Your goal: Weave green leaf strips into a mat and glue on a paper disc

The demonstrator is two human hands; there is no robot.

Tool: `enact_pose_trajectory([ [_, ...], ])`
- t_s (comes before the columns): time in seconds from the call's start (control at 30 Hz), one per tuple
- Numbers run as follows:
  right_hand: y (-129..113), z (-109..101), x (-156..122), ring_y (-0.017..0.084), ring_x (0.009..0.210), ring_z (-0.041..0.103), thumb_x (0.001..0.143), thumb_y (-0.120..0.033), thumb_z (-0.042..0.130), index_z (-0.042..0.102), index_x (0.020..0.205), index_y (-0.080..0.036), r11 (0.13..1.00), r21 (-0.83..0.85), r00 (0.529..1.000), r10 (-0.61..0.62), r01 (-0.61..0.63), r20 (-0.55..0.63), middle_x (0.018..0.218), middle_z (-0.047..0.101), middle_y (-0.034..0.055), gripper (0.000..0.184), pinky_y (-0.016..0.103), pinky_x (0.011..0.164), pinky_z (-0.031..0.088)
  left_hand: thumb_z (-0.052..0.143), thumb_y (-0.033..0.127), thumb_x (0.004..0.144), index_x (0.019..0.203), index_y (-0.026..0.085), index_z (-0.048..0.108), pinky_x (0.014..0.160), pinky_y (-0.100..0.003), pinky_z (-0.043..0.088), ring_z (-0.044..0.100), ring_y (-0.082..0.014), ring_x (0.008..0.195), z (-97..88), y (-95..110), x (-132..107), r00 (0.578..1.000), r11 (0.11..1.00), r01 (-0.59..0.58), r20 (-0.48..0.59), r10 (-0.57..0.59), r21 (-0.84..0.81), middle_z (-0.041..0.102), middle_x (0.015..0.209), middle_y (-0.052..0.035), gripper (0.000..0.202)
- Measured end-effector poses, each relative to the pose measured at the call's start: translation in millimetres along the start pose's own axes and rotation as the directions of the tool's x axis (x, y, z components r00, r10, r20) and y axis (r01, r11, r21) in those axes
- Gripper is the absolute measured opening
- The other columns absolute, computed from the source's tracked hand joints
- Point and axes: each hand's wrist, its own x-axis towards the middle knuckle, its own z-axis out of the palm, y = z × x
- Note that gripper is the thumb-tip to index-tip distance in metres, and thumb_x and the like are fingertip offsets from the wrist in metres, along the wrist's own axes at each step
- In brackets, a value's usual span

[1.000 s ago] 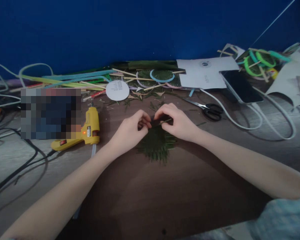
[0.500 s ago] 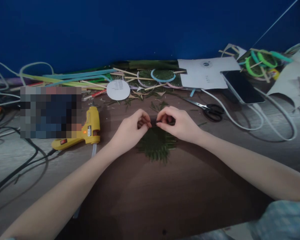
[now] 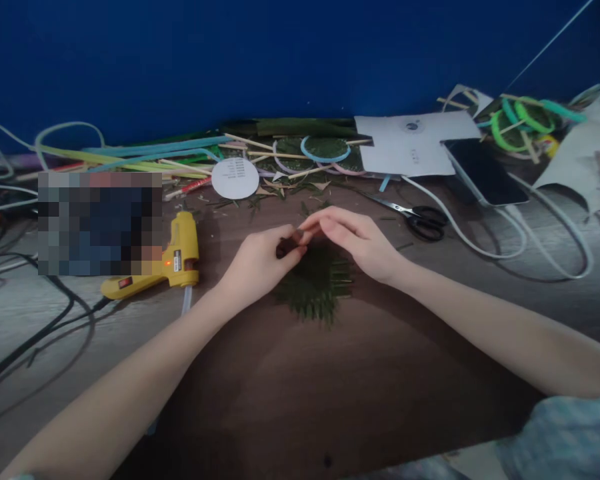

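Observation:
A dark green piece made of leaves [image 3: 315,293], with a fringed near edge, lies on the brown table below both hands. Just above its left side, my left hand [image 3: 263,260] is closed in a pinch; anything between its fingertips is hidden. My right hand [image 3: 357,243] reaches in from the right with fingers stretched out, and their tips meet the left fingertips. No object shows in it. To the left of my left hand, a yellow hot glue gun [image 3: 183,250] with a lit orange light stands on the table, a glue stick jutting from its back.
Black-handled scissors [image 3: 425,221] lie right of my hands, near a phone [image 3: 485,173] with a white cable. Along the blue wall are a round white card [image 3: 235,178], wooden sticks, pipe cleaners, leaf scraps and a white paper sheet [image 3: 410,147]. A blurred-out patch covers the left.
My right hand has shifted left and straightened its fingers out of a pinch, so they now touch the left fingertips. My left hand stays pinched in nearly the same place.

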Motion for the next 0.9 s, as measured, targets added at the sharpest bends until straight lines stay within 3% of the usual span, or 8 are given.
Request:
enact_pose_trajectory([
  [0.13, 6.0, 0.4, 0.4, 0.018, 0.086, 0.051, 0.083, -0.022, 0.048, 0.06, 0.083, -0.021, 0.973, -0.229, 0.997, -0.035, 0.019, -0.065, 0.085, 0.062, 0.0025, 0.011, 0.034, 0.079, 0.038, 0.05, 0.025, 0.077, 0.075, 0.018, 0.059, 0.063, -0.023, 0.039, 0.056, -0.0134, 0.066, -3.5, 0.8, 1.0, 1.0, 1.0, 0.009, 0.024, -0.008, -0.027, 0.064, 0.071, 0.0021, 0.012],
  [0.3, 7.9, 4.7, -0.5, 0.021, 0.09, 0.044, 0.073, -0.016, 0.058, 0.057, 0.072, -0.02, 0.906, -0.417, 0.997, -0.064, 0.076, 0.042, 0.09, 0.056, 0.0047, 0.004, 0.037, 0.081, 0.036, 0.047, 0.021, 0.076, 0.072, 0.018, 0.059, 0.065, -0.023, 0.04, 0.055, -0.0126, 0.066, -4.1, -1.1, 1.6, 1.0, 0.999, 0.014, 0.023, -0.012, -0.051, 0.064, 0.069, 0.0023, 0.013],
  [0.5, 7.1, 7.0, -1.9, 0.022, 0.093, 0.043, 0.073, -0.017, 0.059, 0.058, 0.076, -0.02, 0.882, -0.463, 0.995, -0.057, 0.09, 0.085, 0.095, 0.055, 0.0055, 0.005, 0.038, 0.081, 0.034, 0.048, 0.019, 0.074, 0.071, 0.018, 0.059, 0.064, -0.022, 0.04, 0.056, -0.012, 0.065, -3.4, -1.4, 2.0, 1.0, 0.999, 0.025, 0.018, -0.024, -0.034, 0.063, 0.069, 0.0028, 0.011],
  [0.9, 7.0, 7.2, -2.9, 0.022, 0.097, 0.043, 0.074, -0.015, 0.059, 0.06, 0.073, -0.02, 0.922, -0.384, 0.997, -0.024, 0.051, 0.075, 0.095, 0.056, 0.0049, 0.005, 0.04, 0.087, 0.034, 0.049, 0.021, 0.071, 0.068, 0.017, 0.06, 0.061, -0.023, 0.039, 0.056, -0.0133, 0.066, -4.5, -3.0, 1.5, 1.0, 0.999, 0.025, 0.016, -0.025, -0.024, 0.064, 0.069, 0.0011, 0.012],
])
